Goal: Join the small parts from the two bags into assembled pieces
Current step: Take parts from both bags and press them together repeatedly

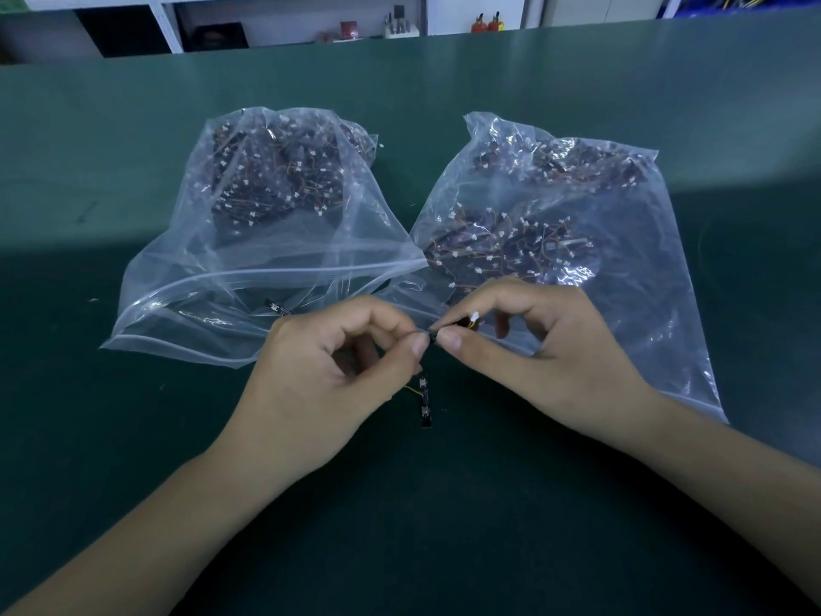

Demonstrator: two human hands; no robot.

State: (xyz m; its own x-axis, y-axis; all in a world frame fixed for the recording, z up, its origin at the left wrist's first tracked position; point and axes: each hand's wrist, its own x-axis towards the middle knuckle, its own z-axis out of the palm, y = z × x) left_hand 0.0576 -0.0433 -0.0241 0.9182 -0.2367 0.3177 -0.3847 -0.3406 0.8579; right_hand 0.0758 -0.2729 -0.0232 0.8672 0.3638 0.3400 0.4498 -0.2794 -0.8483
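Note:
Two clear plastic bags lie on the green table, each holding several small black parts with thin wires and white connectors: the left bag [266, 242] and the right bag [577, 242]. My left hand [337, 375] and my right hand [546, 353] meet in front of the bags, thumbs and forefingers pinched on one small black part [430, 336]. A wired piece with a white connector [474, 318] sticks up from my right hand's fingers. On the table just below my hands lies a black strip part with a yellow wire [425, 404].
One loose black part [277, 308] lies inside the mouth of the left bag. The green table [133, 437] stretches wide on all sides. Shelves with small items [400, 24] stand beyond the table's far edge.

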